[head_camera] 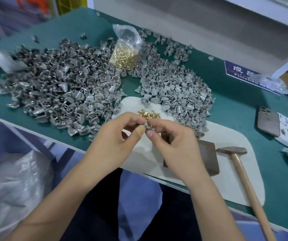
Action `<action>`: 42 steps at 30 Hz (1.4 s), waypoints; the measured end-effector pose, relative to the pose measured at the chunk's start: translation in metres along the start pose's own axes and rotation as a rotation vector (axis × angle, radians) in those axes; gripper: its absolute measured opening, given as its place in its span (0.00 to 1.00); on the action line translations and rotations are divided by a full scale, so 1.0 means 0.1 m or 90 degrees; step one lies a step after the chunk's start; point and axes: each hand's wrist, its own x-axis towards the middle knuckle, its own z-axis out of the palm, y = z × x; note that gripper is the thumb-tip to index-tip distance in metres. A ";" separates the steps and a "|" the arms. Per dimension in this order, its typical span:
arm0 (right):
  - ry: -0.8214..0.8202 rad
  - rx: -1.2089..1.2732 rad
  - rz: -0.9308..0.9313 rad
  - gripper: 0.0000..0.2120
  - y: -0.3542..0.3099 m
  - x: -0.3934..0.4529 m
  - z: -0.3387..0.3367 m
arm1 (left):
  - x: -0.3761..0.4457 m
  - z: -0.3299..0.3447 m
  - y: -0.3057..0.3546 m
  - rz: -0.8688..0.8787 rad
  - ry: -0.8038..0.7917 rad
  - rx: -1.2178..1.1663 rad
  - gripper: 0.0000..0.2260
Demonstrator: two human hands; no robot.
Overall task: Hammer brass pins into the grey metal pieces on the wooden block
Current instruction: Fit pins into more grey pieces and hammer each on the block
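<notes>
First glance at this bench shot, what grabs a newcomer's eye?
Two big heaps of grey metal pieces spread over the green table, with a clear bag of brass pins standing between them at the back. Up front, the left hand and right hand pinch one small grey piece together. A wooden-handled hammer lies untouched to the right beside a dark block.

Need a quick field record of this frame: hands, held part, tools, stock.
left hand: pinches grey metal piece
right hand: pinches same piece
hammer: lying on white mat, unheld
wooden block: on mat, partly behind right hand
loose brass pins: small heap on mat
bag of pins: between two grey-piece piles
phone: far right, on table
</notes>
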 end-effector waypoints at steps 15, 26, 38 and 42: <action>-0.072 -0.108 -0.063 0.09 -0.28 0.69 1.25 | 0.00 -1.12 -0.49 -0.041 0.204 0.276 0.04; -0.072 -0.222 -0.087 0.12 -0.29 0.90 1.48 | -0.03 -1.22 -0.58 -0.032 0.205 0.308 0.09; 0.096 -0.273 -0.045 0.02 -0.03 0.70 0.15 | 0.20 -0.24 -0.23 0.076 0.048 0.287 0.02; 0.137 -0.343 0.038 0.07 0.16 0.56 -0.30 | 0.29 0.07 -0.18 0.068 -0.014 0.287 0.05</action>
